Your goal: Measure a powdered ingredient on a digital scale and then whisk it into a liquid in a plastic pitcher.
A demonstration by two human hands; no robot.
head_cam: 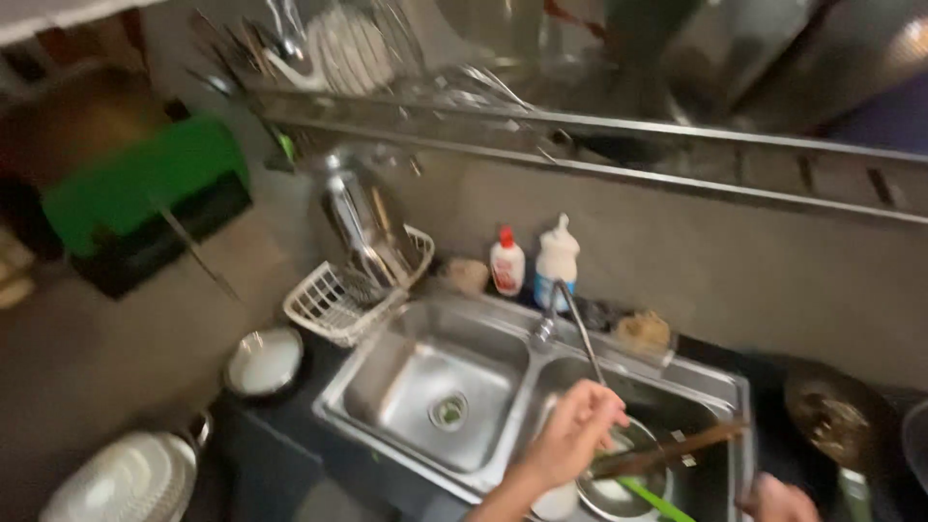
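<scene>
Reaching into the right basin of the sink (503, 329), your left hand (570, 435) hovers with fingers loosely curled over a small metal bowl (619, 488): likely light, rigid, slick when wet, best held by its rim. Your right hand (778, 503), cut off, seems closed on a wooden handle (677, 449); blur hides detail.

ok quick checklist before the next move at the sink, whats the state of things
1. Left hand over the right basin: ok.
2. Round metal pot sits in that basin: ok.
3. Right hand in full view: not ok, cut off at the frame edge.
4. What the right hand holds: cannot tell.
5. Faucet running: cannot tell, picture blurred.
6. Left basin free of dishes: ok.
</scene>
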